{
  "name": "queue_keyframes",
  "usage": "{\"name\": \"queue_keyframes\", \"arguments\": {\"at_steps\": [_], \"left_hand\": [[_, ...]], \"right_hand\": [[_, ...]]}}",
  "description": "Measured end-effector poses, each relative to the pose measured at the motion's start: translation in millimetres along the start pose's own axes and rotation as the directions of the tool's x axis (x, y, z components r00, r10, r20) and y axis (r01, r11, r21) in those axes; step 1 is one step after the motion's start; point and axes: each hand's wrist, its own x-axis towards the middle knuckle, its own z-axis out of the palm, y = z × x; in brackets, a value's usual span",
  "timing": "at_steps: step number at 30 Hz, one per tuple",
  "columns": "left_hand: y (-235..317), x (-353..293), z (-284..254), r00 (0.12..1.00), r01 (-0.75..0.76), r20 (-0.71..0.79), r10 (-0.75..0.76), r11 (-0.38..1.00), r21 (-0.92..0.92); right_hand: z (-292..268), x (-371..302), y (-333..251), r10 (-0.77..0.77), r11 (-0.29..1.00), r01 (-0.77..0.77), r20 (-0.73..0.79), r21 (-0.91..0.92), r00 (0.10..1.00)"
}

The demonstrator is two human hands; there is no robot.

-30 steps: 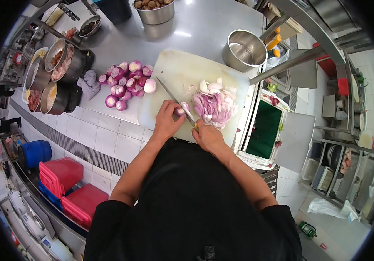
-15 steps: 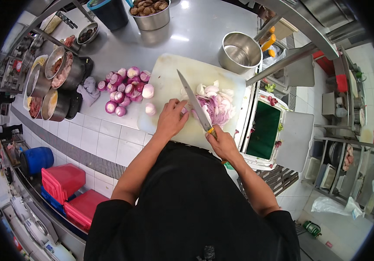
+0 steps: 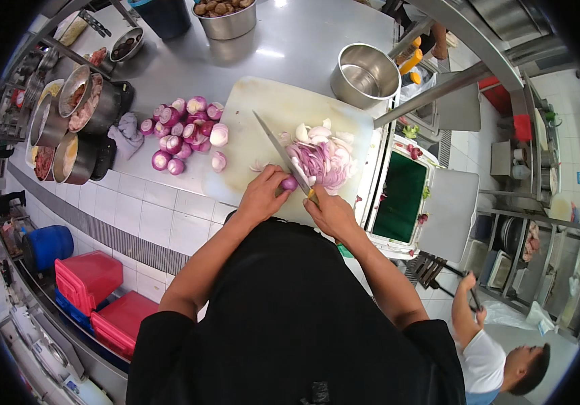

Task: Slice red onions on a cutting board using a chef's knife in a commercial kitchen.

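My right hand (image 3: 329, 210) grips a long kitchen knife (image 3: 275, 143) by its yellow handle, the blade pointing up and to the left over a white cutting board (image 3: 249, 108). In my left hand (image 3: 261, 194) is a small red onion piece (image 3: 289, 183), pinched by the fingers right beside the blade. To the right of the blade lies a heap of sliced red onion (image 3: 327, 162), with paler pieces at its far side. Several whole peeled red onions (image 3: 180, 129) sit on the steel counter left of the board, two pale ones at the board's edge.
An empty steel pot (image 3: 365, 75) stands beyond the board's right corner. A green-lined bin (image 3: 396, 196) is at the right. Pots of meat (image 3: 87, 108) and a grey cloth (image 3: 126, 135) lie left. Another person (image 3: 495, 361) holds a dark rack at lower right.
My left fingers now show a small onion piece beside the blade. The knife has shifted slightly left and down, its blade leaning further left. Another person with a dark rack has appeared at lower right.
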Motion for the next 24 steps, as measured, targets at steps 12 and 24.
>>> {"name": "queue_keyframes", "arguments": {"at_steps": [12,24], "left_hand": [[-1.7,8.8,5.7,0.999,-0.003,0.039,0.005,0.999,-0.040],[-0.7,1.4,4.4,1.000,0.011,-0.001,-0.011,0.999,-0.040]], "right_hand": [[13.5,6.3,-8.1,-0.144,0.985,0.128,-0.143,-0.113,0.979],[-12.3,-2.3,-32.1,-0.106,0.971,0.100,-0.016,-0.217,0.994]]}}
